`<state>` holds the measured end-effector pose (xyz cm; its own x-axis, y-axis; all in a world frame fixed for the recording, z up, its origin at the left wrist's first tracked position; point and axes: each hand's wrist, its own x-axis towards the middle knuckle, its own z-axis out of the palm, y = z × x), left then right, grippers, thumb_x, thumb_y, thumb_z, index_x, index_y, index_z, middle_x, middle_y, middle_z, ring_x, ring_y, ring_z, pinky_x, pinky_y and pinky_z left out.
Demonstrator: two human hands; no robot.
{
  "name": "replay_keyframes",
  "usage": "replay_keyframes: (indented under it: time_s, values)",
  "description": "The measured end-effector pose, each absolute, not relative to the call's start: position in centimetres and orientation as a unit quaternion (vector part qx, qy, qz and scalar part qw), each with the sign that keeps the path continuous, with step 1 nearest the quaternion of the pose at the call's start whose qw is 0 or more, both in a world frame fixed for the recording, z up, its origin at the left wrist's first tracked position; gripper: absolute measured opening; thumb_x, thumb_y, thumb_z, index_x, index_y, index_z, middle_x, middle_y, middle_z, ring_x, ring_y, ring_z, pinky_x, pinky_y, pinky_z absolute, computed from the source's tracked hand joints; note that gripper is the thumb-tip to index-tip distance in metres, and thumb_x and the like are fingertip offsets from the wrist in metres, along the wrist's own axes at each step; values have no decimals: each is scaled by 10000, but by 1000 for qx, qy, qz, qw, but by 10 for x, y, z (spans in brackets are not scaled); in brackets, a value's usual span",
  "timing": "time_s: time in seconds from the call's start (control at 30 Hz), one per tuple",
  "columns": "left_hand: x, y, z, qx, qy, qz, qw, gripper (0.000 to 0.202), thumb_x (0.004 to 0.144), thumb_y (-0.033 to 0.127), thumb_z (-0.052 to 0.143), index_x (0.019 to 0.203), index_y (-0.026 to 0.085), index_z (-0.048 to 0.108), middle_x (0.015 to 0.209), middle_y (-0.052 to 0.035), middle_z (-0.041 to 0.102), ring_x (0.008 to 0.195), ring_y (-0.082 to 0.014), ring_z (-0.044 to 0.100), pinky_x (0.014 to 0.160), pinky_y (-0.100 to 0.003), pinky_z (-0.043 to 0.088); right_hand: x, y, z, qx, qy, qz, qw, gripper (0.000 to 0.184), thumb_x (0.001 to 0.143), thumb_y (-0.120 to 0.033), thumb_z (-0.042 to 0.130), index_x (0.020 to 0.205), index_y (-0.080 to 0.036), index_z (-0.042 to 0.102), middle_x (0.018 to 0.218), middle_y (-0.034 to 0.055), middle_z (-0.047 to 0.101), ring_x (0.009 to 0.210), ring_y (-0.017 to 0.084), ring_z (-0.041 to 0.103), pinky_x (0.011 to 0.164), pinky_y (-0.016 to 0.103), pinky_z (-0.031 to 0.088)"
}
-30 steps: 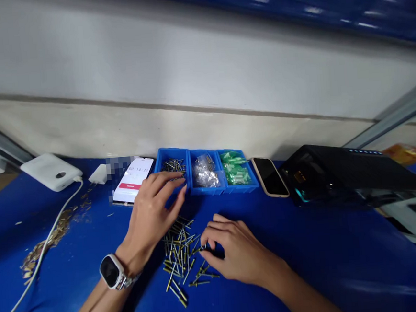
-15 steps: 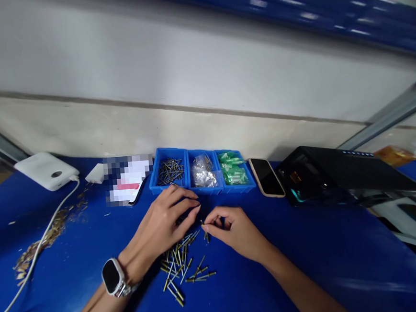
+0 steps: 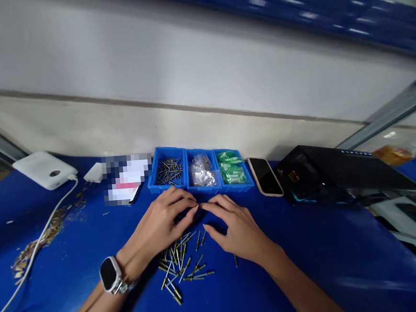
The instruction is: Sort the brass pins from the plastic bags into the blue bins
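Blind rivets (image 3: 179, 254) with brassy bodies and thin silvery pins lie in a loose pile on the blue table. My left hand (image 3: 169, 215), a watch on its wrist, hovers over the pile's far side. Its thumb and forefinger are pinched together; what they hold is too small to make out. Close to those fingertips, my right hand (image 3: 233, 225) reaches in with its forefinger stretched out and thumb apart, gripping nothing visible. Two separate rivets (image 3: 200, 239) lie between the hands, and another rivet (image 3: 235, 260) shows below my right palm.
Behind the hands stand three joined blue bins: one with rivets (image 3: 169, 171), one with clear bags (image 3: 202, 172), one with green packets (image 3: 231, 167). A phone (image 3: 266, 176) and a black box (image 3: 313, 174) lie right. A white charger (image 3: 47, 169), cable and debris (image 3: 43, 241) are left.
My right hand has opened its pinch on a rivet and moved up toward my left fingertips. Rivets now lie apart where it was. My left hand has barely moved.
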<state>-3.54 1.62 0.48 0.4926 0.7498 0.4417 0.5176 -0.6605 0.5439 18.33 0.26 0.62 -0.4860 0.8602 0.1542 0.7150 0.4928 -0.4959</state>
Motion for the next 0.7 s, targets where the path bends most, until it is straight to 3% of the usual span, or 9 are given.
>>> replay_keyframes:
  time_s: [0.07, 0.17, 0.27, 0.4, 0.5, 0.7]
  values:
    - [-34, 16, 5, 846, 375, 335, 176, 188, 985, 240, 516, 1053, 181, 681, 1055, -72, 658, 967, -203, 593, 878, -407, 509, 180, 3, 4, -450, -859, 170, 173, 296, 885, -247, 636, 1177, -294, 642, 1132, 64, 627, 1077, 250, 561, 766, 348, 457]
    - [-33, 16, 3, 847, 374, 333, 177, 190, 985, 244, 513, 1035, 185, 686, 1045, -70, 658, 972, -202, 599, 879, -406, 514, 178, 4, 2, -431, -870, 171, 166, 107, 900, -218, 613, 955, -261, 694, 955, 48, 662, 974, 232, 568, 737, 329, 445]
    - [-34, 15, 2, 847, 372, 336, 176, 179, 981, 236, 519, 1043, 192, 681, 1043, -60, 659, 971, -195, 612, 908, -412, 512, 179, 6, -1, -440, -855, 196, 195, 98, 877, -177, 621, 820, -242, 668, 781, 18, 663, 844, 207, 571, 696, 313, 428]
    - [-34, 14, 2, 841, 370, 353, 177, 213, 986, 216, 512, 1155, 192, 640, 1121, -74, 635, 1030, -194, 602, 948, -411, 506, 178, 10, -10, -482, -744, 341, 313, 36, 871, -235, 651, 862, -227, 685, 780, 13, 701, 730, 174, 626, 633, 286, 450]
    - [-34, 13, 2, 842, 361, 360, 176, 247, 986, 212, 522, 1215, 194, 613, 1160, -91, 613, 1059, -198, 589, 913, -387, 528, 174, 9, -15, -492, -631, 441, 406, 108, 868, -303, 679, 898, -203, 703, 799, 41, 740, 730, 194, 691, 593, 284, 478]
    - [-31, 10, -1, 834, 354, 372, 202, 184, 995, 225, 524, 1095, 192, 675, 997, -72, 687, 892, -177, 660, 761, -324, 574, 170, 0, -8, -474, -607, 434, 467, 125, 840, -270, 724, 957, -230, 736, 861, 39, 743, 722, 184, 694, 606, 284, 504]
